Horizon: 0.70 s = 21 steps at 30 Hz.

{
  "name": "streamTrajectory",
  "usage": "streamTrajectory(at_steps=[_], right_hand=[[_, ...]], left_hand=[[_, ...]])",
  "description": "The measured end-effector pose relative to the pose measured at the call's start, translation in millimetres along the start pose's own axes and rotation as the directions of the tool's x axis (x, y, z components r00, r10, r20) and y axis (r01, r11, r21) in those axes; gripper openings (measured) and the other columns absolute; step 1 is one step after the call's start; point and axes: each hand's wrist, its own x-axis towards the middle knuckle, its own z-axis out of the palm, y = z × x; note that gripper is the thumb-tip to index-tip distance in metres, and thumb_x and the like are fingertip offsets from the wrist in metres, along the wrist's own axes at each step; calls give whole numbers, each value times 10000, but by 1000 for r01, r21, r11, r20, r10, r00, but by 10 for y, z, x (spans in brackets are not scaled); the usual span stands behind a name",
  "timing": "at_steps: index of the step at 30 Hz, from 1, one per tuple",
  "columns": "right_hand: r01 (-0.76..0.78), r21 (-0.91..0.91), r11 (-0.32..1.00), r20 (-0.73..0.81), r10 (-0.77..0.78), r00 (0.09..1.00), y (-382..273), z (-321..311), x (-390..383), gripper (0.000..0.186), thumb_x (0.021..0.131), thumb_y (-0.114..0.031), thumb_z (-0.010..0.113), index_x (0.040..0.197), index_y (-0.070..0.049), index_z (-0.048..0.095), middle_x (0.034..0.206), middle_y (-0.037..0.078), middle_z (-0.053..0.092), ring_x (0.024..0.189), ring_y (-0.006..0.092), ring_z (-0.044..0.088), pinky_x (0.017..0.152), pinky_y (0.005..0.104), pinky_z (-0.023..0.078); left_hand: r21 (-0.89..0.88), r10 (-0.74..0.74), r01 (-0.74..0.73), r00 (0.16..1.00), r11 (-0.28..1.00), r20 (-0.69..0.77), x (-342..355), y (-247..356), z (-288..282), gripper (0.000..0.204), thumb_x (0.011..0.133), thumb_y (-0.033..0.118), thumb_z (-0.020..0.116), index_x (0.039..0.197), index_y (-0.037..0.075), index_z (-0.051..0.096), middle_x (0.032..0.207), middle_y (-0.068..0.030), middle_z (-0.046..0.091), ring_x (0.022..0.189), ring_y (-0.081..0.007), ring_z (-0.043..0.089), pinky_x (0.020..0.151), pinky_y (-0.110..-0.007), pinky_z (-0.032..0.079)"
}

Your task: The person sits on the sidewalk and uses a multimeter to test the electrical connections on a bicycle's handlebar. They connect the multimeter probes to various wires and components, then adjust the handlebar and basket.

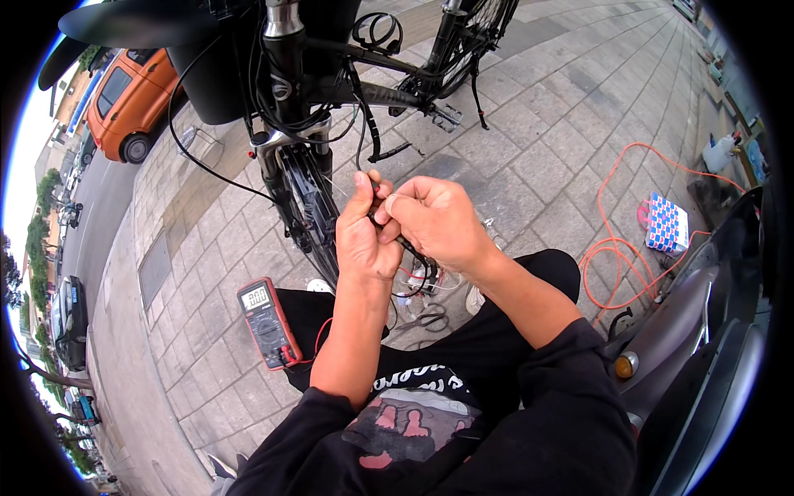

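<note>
My two hands meet in front of the bicycle (285,91), above its front wheel's right side. My left hand (364,236) is closed round a black cable (361,142) that runs down from the frame. A small red and black piece (376,188) shows by its fingertips; its kind is too small to tell. My right hand (438,223) pinches at the same spot, touching the left fingers, and what lies between its fingertips is hidden. On my left leg rests a red and dark multimeter (269,322) with its display lit and a red lead (321,337) plugged in.
Below my hands, loose wires (426,281) and small parts lie on the paving between my legs. At right are an orange cord (608,248), a blue-and-red checked box (666,223), a white bottle (721,153) and a grey vehicle (686,331). An orange car (132,99) stands on the road.
</note>
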Motion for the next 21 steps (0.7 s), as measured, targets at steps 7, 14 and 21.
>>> streamTrajectory(at_steps=[7, 14, 21], right_hand=[[2, -76, 997, -37, -5, 999, 11, 44, -15, 154, 954, -108, 648, 903, 24, 708, 710, 50, 696, 566, 37, 552, 501, 217, 420], [-16, -52, 999, 15, 17, 1000, 46, 24, 30, 190, 968, -137, 650, 887, 22, 715, 711, 53, 686, 552, 44, 549, 487, 224, 407], [-71, -444, 893, 68, 112, 991, -134, -263, 192, 377, 1012, -336, 697, 833, -6, 722, 650, 13, 633, 543, 63, 556, 500, 246, 420]], left_hand=[[3, -37, 37, 999, 999, 19, -13, 42, -35, 248, 1039, 283, 676, 1070, 40, 645, 869, -15, 584, 596, -27, 467, 406, -151, 323], [66, -3, 5, 999, 998, -33, -52, 49, -33, 273, 1045, 317, 663, 1082, 47, 649, 874, -4, 590, 614, -40, 485, 406, -170, 319], [142, 32, -28, 999, 989, -26, -103, 47, -135, 298, 1039, 347, 671, 1131, 64, 646, 879, 12, 611, 629, -62, 536, 402, -187, 297]])
